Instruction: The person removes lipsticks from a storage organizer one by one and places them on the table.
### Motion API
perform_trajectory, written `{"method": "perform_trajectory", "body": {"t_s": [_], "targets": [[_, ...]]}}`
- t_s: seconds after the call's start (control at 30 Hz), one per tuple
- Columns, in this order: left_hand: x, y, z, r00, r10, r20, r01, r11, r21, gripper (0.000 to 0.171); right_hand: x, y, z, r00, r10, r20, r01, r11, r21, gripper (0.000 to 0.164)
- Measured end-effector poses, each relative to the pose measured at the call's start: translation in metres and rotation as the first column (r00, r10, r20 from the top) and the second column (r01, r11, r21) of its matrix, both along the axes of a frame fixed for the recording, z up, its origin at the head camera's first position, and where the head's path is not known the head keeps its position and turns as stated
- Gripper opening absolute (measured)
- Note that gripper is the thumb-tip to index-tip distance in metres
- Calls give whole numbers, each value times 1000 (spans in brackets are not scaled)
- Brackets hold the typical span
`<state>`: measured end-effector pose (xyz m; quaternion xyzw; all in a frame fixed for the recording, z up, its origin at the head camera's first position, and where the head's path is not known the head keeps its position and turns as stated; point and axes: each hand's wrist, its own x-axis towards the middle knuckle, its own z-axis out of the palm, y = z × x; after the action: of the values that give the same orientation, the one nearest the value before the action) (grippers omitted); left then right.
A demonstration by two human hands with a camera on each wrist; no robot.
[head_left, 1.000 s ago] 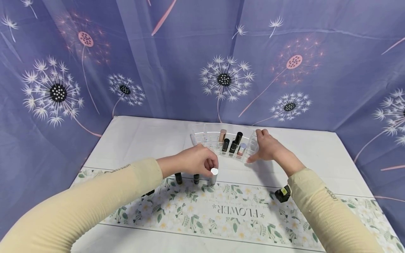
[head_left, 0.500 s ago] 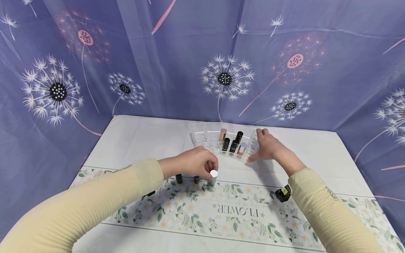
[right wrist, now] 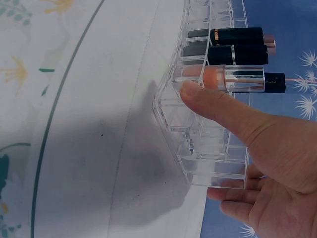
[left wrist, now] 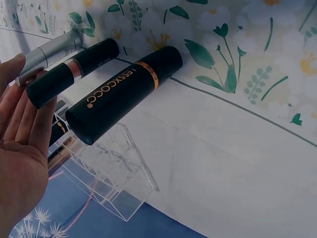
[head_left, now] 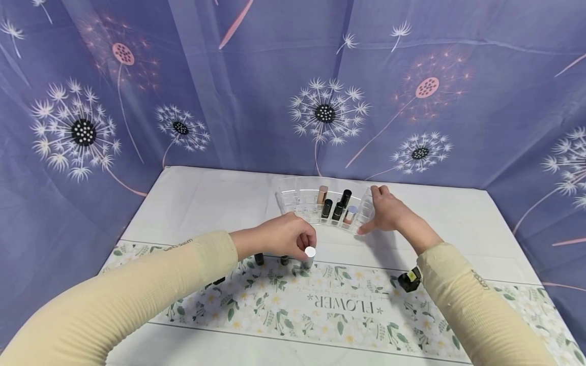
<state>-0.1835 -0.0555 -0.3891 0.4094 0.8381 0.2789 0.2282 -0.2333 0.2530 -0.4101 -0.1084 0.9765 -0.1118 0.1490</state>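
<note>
My left hand (head_left: pixel 288 236) pinches a silver lipstick tube (head_left: pixel 309 258) between thumb and fingers at its top, over the back edge of the flower-printed strip. Beside it stand two dark lipsticks: one with a gold band (left wrist: pixel 124 94) and lettering, the other with a clear band (left wrist: pixel 74 72). Farther back, a clear curved lipstick organizer (head_left: pixel 297 203) holds several lipsticks, among them black ones (head_left: pixel 326 209), a rose-gold one (head_left: pixel 322 195) and a pinkish one (right wrist: pixel 213 78). My right hand (head_left: pixel 389 211) grips the organizer's right end, thumb on the front, fingers behind.
A black object with a yellow-green label (head_left: pixel 409 279) lies by my right sleeve. Another dark object (head_left: pixel 218 280) peeks out beside the left sleeve. The white table (head_left: pixel 210 203) meets a purple dandelion curtain (head_left: pixel 256 101) at the back and sides.
The top of the silver lipstick tube sits very slightly lower in the head view. My right hand keeps its grip on the organizer in the same place.
</note>
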Motion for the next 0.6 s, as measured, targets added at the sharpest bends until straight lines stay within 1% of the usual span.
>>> {"method": "perform_trajectory", "body": {"t_s": [0.13, 0.3, 0.4, 0.6], "targets": [[-1, 0, 1, 1000, 6, 22, -6, 1000, 0, 20, 0, 0, 1, 1000, -1, 4, 1, 1000, -3, 137], [-4, -2, 6, 998, 23, 58, -24, 1000, 16, 32, 1, -1, 1, 1000, -7, 11, 7, 1000, -7, 138], [-7, -4, 9, 998, 29, 59, -30, 999, 21, 35, 1, -1, 1, 1000, -8, 12, 9, 1000, -7, 139], [-13, -5, 16, 997, 50, 51, -52, 998, 28, 34, 1, -1, 1, 1000, -5, 11, 5, 1000, -8, 139]]}}
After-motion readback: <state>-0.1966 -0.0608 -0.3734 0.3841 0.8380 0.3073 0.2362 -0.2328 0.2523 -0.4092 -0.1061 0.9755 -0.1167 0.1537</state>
